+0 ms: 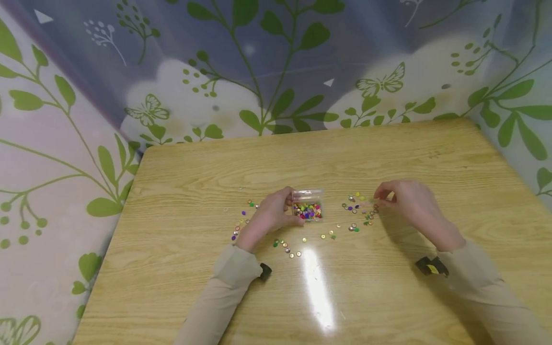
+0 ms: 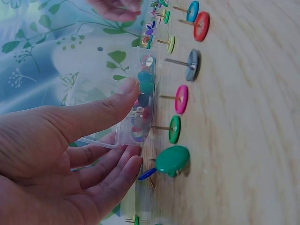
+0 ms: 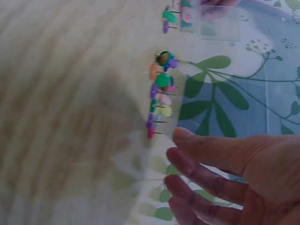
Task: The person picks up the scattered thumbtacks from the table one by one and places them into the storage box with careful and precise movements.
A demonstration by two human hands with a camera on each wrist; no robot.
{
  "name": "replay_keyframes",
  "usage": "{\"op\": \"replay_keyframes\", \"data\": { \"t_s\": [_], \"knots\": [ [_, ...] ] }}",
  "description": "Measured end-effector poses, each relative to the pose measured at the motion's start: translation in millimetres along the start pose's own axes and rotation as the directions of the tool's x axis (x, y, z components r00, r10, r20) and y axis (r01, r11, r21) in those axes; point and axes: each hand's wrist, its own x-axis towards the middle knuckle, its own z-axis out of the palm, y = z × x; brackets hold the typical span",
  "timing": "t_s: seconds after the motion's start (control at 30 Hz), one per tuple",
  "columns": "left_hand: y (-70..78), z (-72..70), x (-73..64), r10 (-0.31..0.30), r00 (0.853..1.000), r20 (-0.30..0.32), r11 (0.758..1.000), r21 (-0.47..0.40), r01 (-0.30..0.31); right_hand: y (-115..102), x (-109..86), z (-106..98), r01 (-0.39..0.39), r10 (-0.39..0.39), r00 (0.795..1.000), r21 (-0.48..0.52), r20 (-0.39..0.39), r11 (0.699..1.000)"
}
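Observation:
A small clear plastic box (image 1: 307, 193) stands on the table with its lid up, filled with thumbtacks (image 1: 308, 211) of many colours. My left hand (image 1: 270, 214) holds it from the left side, thumb at the near edge and fingers at the far corner. To the right of the box lies a loose cluster of thumbtacks (image 1: 356, 208). Beside that cluster is my right hand (image 1: 409, 203), low over the table. The right wrist view shows its thumb (image 3: 206, 147) and fingers apart, with nothing visible between them, close to the nearest thumbtacks (image 3: 152, 131).
More thumbtacks (image 1: 287, 250) lie in a curve in front of the box. Others (image 1: 236, 230) are scattered left of the left hand, partly hidden by it. The wooden table (image 1: 194, 172) meets a leaf-patterned wall covering (image 1: 280, 62) at the back. A dark band (image 1: 431, 266) shows at the right wrist.

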Motion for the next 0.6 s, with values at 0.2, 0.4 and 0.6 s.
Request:
{"op": "replay_keyframes", "data": {
  "t_s": [0.2, 0.4, 0.6],
  "knots": [
    [0.5, -0.6, -0.7, -0.002, 1.0, -0.002, 1.0, -0.009, 0.002, 5.6, 0.7, 7.7, -0.022, 0.022, 0.997, 0.001, 0.07, 1.0],
    [0.2, 0.0, -0.5, 0.004, 1.0, 0.002, 1.0, -0.015, -0.004, 5.5, 1.7, 10.1, -0.046, 0.046, 0.998, 0.004, 0.049, 0.999],
    [1.1, -0.9, -1.3, -0.01, 1.0, -0.003, 1.0, -0.007, 0.01, 1.6, 4.1, 10.2, -0.026, 0.026, 1.0, 0.039, 0.0, 0.999]
  ]
}}
